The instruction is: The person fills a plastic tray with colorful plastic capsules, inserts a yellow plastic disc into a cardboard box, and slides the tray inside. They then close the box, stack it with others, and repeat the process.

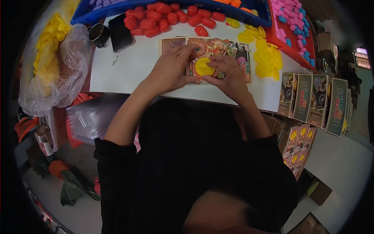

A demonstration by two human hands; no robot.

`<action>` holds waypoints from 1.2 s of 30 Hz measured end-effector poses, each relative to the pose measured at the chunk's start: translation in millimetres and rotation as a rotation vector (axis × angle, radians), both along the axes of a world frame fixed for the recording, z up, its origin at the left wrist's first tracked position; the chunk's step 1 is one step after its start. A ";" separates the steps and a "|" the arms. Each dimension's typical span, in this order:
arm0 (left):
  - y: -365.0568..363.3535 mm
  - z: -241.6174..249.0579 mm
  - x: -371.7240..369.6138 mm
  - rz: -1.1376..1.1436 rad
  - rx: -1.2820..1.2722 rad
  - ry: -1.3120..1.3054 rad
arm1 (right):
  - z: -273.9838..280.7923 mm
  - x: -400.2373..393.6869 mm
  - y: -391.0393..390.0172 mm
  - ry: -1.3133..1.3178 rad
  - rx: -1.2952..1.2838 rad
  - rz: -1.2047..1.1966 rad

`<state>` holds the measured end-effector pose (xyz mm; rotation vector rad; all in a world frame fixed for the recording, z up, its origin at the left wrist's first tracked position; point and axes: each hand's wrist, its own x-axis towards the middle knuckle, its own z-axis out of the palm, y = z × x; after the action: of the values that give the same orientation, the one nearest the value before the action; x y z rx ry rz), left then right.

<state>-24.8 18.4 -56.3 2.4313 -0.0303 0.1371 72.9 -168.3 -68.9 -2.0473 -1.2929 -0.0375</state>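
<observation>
A colourful printed card (237, 48) lies on the white table before me. On its middle sits a round yellow plastic disc (204, 66) with a raised centre. My left hand (171, 70) rests over the card's left part, its thumb and fingers spread on the left side of the disc. From the right, my right hand (230, 76) has its thumb and fingertips on the disc's edge and top. The lower finger joints of both hands hide parts of the card. Several loose yellow discs (268, 58) lie overlapped just right of the card.
Red plastic pieces (156, 19) are heaped at the back, near a dark phone (120, 33) and a cup (99, 35). A blue tray (89, 15) and red tray (290, 48) border the table. Printed boxes (304, 95) stand right; a bag of yellow pieces (50, 50) hangs left.
</observation>
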 end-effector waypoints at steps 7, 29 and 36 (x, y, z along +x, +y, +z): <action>6.7 12.9 31.1 -0.042 0.001 0.152 | 14.1 17.7 -7.2 0.282 -0.174 0.103; 51.8 -44.6 -25.1 0.663 -0.235 -0.283 | 1.2 16.5 -20.0 0.531 0.108 -0.078; 31.1 -20.7 -21.8 0.568 -0.680 0.122 | -6.1 -11.7 19.6 -0.119 -0.011 -0.063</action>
<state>-46.7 49.5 -77.0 1.7052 0.6577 0.2109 61.2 -148.7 -75.0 -2.1216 -1.3021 -0.1834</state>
